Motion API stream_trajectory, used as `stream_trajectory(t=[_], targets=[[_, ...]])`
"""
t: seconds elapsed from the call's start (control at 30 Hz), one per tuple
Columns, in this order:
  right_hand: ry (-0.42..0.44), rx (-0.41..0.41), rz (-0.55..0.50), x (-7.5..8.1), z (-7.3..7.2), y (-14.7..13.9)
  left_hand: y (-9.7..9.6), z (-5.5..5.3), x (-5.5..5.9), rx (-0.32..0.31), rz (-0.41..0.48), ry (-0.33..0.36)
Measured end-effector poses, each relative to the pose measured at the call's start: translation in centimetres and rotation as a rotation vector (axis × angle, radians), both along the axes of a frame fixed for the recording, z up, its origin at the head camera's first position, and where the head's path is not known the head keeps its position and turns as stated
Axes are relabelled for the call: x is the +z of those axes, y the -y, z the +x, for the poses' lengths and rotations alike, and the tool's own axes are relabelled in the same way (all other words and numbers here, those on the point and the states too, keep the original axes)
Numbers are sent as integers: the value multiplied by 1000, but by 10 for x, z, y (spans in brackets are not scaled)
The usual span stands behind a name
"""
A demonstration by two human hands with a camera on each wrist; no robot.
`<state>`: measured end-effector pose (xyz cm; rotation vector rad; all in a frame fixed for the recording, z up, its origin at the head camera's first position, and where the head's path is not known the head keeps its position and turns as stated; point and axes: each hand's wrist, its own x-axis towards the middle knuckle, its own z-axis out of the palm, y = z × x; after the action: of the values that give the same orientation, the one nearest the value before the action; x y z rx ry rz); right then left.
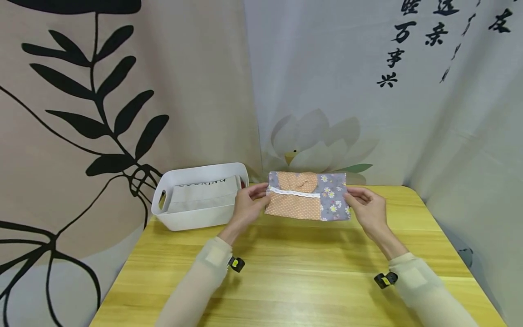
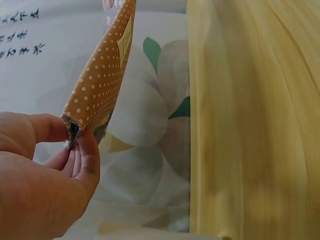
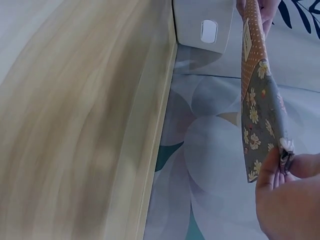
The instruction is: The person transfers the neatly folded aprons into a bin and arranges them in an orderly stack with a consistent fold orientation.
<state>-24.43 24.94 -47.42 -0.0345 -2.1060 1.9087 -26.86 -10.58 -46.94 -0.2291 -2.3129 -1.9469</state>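
Observation:
A flat patchwork fabric pouch [image 1: 300, 200] is held up above the table, its face toward the head camera. Orange polka-dot cloth, white lace trim and grey-blue daisy cloth make up that face. My left hand [image 1: 248, 206] pinches the left end between thumb and fingers. At the opposite end, my right hand [image 1: 369, 211] pinches the daisy-print edge. In the left wrist view the pouch [image 2: 97, 82] appears edge-on, with a folded corner in the fingertips. A small pale label shows on its polka-dot underside in both wrist views.
To the left, a white plastic bin [image 1: 200, 220] with handle holes contains folded light cloth [image 1: 204, 195] with dark lettering. The yellow wood-grain table [image 1: 310, 281] ends at a printed curtain [image 1: 196, 91] behind and on both sides.

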Motion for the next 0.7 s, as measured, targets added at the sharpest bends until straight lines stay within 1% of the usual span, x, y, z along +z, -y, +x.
stream_trajectory(t=[0.3, 0.53, 0.7], targets=[[-9, 31, 16, 2, -6, 13, 15, 1, 5, 12, 24, 19], [11, 51, 5, 5, -9, 25, 26, 2, 8, 21, 27, 1], [-10, 63, -8, 5, -13, 33, 34, 4, 12, 46, 21, 2]])
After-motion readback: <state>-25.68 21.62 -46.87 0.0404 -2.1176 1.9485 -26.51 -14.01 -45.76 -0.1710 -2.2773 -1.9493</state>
